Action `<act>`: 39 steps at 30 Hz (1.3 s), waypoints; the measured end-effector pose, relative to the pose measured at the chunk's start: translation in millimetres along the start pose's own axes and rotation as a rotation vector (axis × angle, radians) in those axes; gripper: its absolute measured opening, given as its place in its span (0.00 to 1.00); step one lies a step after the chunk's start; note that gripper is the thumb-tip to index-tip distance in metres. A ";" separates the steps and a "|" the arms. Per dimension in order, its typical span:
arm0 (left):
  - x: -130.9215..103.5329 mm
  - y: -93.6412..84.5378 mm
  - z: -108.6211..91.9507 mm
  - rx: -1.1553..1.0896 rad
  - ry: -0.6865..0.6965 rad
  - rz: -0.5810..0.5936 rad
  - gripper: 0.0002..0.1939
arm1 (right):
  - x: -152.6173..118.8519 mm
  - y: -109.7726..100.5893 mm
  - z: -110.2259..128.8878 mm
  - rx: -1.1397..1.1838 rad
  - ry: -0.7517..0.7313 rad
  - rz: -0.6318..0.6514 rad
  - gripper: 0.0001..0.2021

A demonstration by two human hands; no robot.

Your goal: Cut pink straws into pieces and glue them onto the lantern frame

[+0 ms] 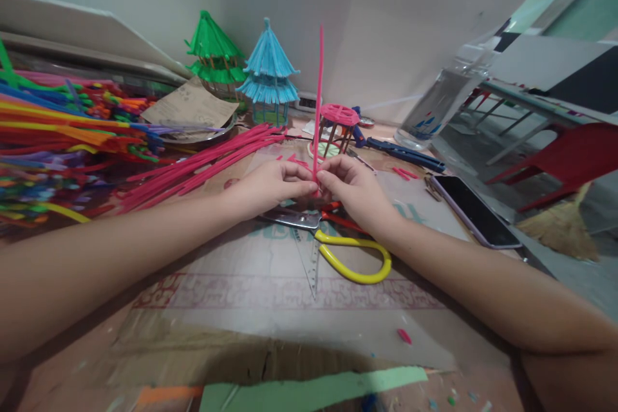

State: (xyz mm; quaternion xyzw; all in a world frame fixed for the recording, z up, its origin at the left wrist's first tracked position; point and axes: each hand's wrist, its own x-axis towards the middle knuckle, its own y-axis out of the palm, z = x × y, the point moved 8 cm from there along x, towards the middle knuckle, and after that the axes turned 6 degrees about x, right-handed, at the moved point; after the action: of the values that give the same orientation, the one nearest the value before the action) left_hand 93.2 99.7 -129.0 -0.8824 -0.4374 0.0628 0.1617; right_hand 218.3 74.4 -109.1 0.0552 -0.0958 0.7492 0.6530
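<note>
A long pink pipe cleaner [319, 84] stands upright between my fingertips in the middle of the view. My left hand [280, 185] pinches its lower end from the left. From the right, my right hand [350, 188] closes on the same end; the exact grip is partly hidden by the fingers. Just below the hands lie scissors with yellow handles [355, 259] and a clear set square [311, 264]. Behind my right hand stands a small round frame with a pink top [339, 114] on brown posts. Pink pipe cleaners [207, 164] lie in a bundle to the left.
Green [212, 38] and blue [268, 64] pipe-cleaner pavilions stand at the back. Many coloured pipe cleaners [58, 122] crowd the left. At right are a phone [476, 209], a dark-blue tool [405, 152] and a clear bottle [429, 106]. A green paper strip [309, 389] lies in front.
</note>
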 end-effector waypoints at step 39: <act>1.1 -1.4 1.7 0.100 0.010 0.010 0.18 | -0.4 -1.8 2.7 -0.045 0.017 -0.037 0.10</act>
State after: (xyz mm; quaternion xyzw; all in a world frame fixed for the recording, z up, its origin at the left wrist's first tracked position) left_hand 92.3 101.8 -130.1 -0.8758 -0.4282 0.0810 0.2076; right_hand 220.0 73.6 -106.5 0.0358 -0.1059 0.7353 0.6685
